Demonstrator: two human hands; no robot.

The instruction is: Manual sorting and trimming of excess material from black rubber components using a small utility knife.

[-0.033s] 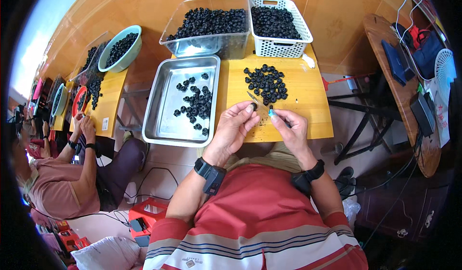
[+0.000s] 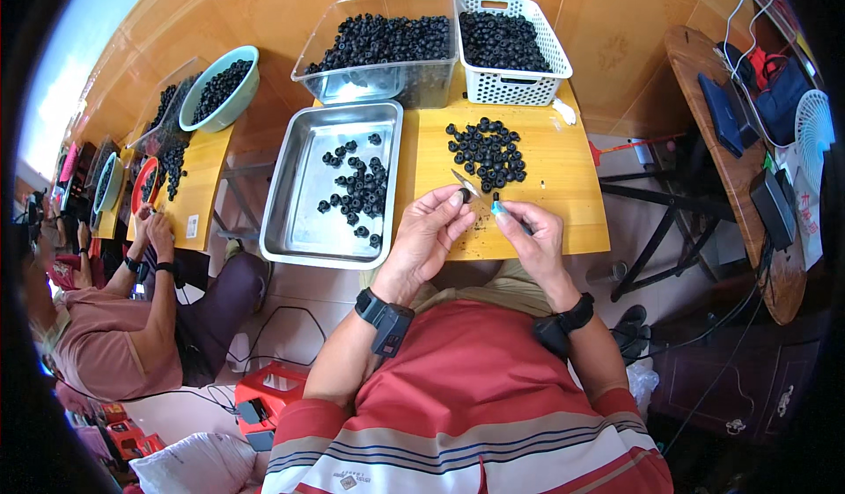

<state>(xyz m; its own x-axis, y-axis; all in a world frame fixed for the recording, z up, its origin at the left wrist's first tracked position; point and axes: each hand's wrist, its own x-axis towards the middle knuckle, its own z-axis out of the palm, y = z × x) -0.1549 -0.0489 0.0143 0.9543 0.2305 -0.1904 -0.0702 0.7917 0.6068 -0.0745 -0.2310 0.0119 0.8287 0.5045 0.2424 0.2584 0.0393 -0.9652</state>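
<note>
At the front of the yellow table my left hand (image 2: 431, 230) pinches a small round black part (image 2: 464, 195) between thumb and fingertips. Facing it, my right hand (image 2: 532, 234) is closed around a slim tool with a pointed silver blade (image 2: 465, 181); its handle is mostly hidden. The blade slants past the pinched part, and I cannot tell if they touch. Something light blue (image 2: 498, 207) covers my right thumb tip. A small black piece (image 2: 495, 197) shows just beyond it. Past my hands lies a loose pile of black ring-like parts (image 2: 487, 152).
Left of my hands stands a steel tray (image 2: 290, 186) with scattered black parts. Behind are a clear plastic bin (image 2: 422, 95) and a white perforated basket (image 2: 515, 93), both heaped with them. Dark crumbs dot the yellow table (image 2: 563, 221). At left, a co-worker (image 2: 123, 335) sits by another table.
</note>
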